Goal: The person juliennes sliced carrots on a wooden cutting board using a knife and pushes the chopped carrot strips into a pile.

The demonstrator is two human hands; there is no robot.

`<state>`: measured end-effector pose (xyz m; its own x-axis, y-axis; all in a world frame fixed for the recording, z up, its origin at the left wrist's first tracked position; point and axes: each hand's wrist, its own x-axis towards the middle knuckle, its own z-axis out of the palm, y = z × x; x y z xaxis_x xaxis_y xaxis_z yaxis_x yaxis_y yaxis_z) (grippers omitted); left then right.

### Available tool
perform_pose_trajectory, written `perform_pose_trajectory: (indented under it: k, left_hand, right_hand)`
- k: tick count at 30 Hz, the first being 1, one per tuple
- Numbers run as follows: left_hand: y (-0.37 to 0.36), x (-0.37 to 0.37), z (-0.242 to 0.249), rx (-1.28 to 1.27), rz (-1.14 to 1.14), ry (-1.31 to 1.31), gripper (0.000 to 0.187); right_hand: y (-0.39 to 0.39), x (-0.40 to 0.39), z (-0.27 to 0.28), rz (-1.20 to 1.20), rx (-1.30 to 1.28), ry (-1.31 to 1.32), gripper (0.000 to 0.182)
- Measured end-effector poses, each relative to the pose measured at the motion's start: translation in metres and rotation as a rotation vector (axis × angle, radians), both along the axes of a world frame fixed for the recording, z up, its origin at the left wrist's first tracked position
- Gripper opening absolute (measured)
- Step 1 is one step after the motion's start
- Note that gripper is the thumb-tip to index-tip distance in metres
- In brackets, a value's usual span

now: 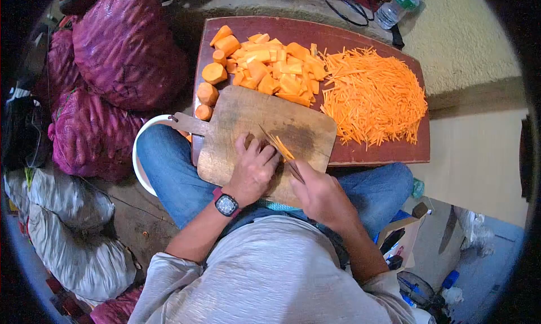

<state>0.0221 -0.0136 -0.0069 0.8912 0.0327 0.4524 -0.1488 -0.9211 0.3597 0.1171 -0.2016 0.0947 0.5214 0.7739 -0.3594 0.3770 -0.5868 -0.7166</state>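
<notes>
On the wooden cutting board [236,115], my left hand [255,172] rests with its fingers curled down beside the blade. Whatever lies under those fingertips is hidden. My right hand [321,191] grips the handle of a knife [295,170], its blade slanting up and left past my left fingers. A few thin carrot strips [284,148] lie along the blade's right side. Beyond the board is a pile of flat carrot slices [287,70], with thick carrot chunks [214,73] along its left. A big heap of shredded carrot [375,98] spreads to the right.
The board sits on a dark red tabletop [349,155] in front of my crossed legs. Purple mesh sacks [129,47] and white sacks [84,256] stand at the left. A white tub rim [138,160] shows by my left knee. A plastic bottle [394,11] lies at the upper right.
</notes>
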Motion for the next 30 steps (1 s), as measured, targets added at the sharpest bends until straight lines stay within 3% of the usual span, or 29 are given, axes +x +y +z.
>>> perform_pose_trajectory:
  k: [8,11,16,19,22,25,30]
  left_hand:
    - [-0.002,-0.001,0.005,-0.024,0.003,0.016,0.028]
    - [-0.002,-0.002,0.001,-0.013,0.018,0.001,0.027]
    - [-0.001,-0.002,0.001,-0.027,0.011,0.019,0.029]
    - [-0.002,-0.003,0.004,-0.038,0.002,0.034,0.031]
    - [0.000,-0.002,0.003,-0.053,-0.001,0.057,0.032]
    - [0.001,-0.004,0.002,-0.062,-0.007,0.057,0.035]
    - [0.002,-0.002,0.004,-0.057,-0.022,0.055,0.039]
  right_hand:
    - [0.006,-0.002,-0.001,0.011,-0.059,-0.029,0.033]
    - [0.002,0.001,0.000,0.105,0.052,-0.125,0.033]
    - [0.006,-0.001,0.003,-0.020,-0.085,0.034,0.033]
    - [0.015,0.003,-0.010,-0.011,0.097,-0.025,0.035]
    - [0.000,-0.002,0.006,-0.006,-0.070,0.032,0.034]
    - [-0.008,-0.013,-0.006,-0.047,0.066,-0.047,0.035]
    - [0.010,-0.003,0.004,-0.054,-0.036,0.022,0.035]
